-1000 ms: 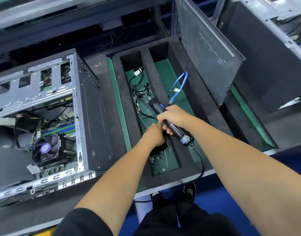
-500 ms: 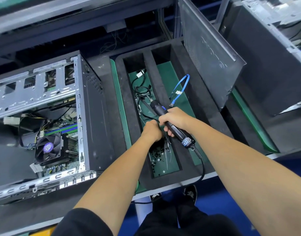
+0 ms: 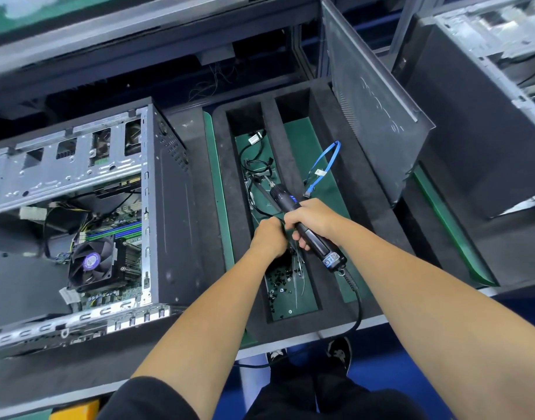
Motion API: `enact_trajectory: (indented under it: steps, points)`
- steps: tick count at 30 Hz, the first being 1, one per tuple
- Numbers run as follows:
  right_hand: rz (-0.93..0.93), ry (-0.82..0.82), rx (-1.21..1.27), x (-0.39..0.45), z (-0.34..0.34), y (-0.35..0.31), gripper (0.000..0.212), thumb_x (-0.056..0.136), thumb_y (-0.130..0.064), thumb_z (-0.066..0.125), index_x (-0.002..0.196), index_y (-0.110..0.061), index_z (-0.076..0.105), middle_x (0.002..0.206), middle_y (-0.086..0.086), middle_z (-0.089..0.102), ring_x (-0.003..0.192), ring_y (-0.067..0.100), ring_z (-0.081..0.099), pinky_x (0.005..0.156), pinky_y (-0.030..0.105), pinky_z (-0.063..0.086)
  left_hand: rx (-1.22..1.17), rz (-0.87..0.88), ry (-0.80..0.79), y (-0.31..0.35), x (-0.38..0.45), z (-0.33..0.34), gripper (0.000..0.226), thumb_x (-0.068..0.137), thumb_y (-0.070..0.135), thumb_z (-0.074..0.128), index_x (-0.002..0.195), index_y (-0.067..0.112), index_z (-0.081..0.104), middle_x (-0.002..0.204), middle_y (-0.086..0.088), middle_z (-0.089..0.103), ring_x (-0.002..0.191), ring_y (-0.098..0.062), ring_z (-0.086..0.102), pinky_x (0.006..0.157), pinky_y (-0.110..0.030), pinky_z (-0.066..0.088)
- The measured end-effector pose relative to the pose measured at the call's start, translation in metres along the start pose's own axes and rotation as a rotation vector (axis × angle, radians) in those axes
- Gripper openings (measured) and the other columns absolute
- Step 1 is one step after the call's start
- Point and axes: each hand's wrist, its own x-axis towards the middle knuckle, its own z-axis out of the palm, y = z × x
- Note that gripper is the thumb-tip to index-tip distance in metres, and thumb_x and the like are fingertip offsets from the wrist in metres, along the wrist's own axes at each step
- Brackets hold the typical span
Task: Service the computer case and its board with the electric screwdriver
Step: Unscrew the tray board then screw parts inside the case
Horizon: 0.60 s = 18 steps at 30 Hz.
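Observation:
My right hand (image 3: 310,218) grips a black electric screwdriver (image 3: 320,248), its tip pointing away over the left slot of a black foam tray (image 3: 293,177). My left hand (image 3: 267,237) sits just left of it, above a pile of small black screws (image 3: 279,281) in that slot. Its fingers are curled under, and what is inside them is hidden. The open computer case (image 3: 166,207) lies to the left, showing its board (image 3: 125,231) and a cooler fan (image 3: 92,262).
Black cables (image 3: 254,165) lie at the far end of the left slot, and a blue cable (image 3: 323,168) in the right slot. A case side panel (image 3: 372,116) leans against the tray's right side. The screwdriver's cord (image 3: 358,307) hangs over the bench edge. Another case (image 3: 487,56) stands far right.
Both hands have shifted slightly farther along the tray, away from the screw pile's near end. The right hand's grip on the screwdriver is unchanged. The camera moved a little.

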Motion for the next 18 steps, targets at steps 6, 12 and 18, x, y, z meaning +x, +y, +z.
enact_trajectory:
  steps: [6, 12, 18]
  points:
    - [-0.013, -0.019, 0.008, 0.0008, -0.0027, 0.0017, 0.013, 0.072, -0.005, 0.063, 0.075, -0.007, 0.051, 0.053, 0.013, 0.057, 0.038, 0.024, 0.049, 0.041, 0.025, 0.044, 0.118, 0.082, 0.011, -0.0030, -0.0040, 0.0062, 0.031, 0.084, -0.005, 0.042, 0.109, 0.003, 0.058, 0.108, -0.018, 0.060, 0.100, -0.036, 0.060, 0.080, -0.038, 0.051]
    - [-0.013, -0.031, 0.019, 0.0001, -0.0039, 0.0016, 0.012, 0.071, -0.006, 0.064, 0.076, -0.007, 0.054, 0.055, 0.013, 0.058, 0.040, 0.025, 0.050, 0.042, 0.026, 0.045, 0.199, 0.092, -0.009, -0.0037, -0.0025, 0.0073, 0.030, 0.085, 0.001, 0.043, 0.110, 0.007, 0.057, 0.107, -0.015, 0.060, 0.101, -0.034, 0.060, 0.081, -0.038, 0.051]
    - [0.010, -0.008, 0.010, -0.0011, -0.0017, -0.0002, 0.011, 0.071, -0.006, 0.064, 0.076, -0.007, 0.054, 0.054, 0.013, 0.058, 0.039, 0.024, 0.050, 0.042, 0.025, 0.044, 0.302, 0.146, -0.043, -0.0063, -0.0038, 0.0107, 0.036, 0.085, -0.001, 0.043, 0.117, 0.011, 0.054, 0.104, -0.012, 0.061, 0.099, -0.032, 0.061, 0.076, -0.034, 0.048]
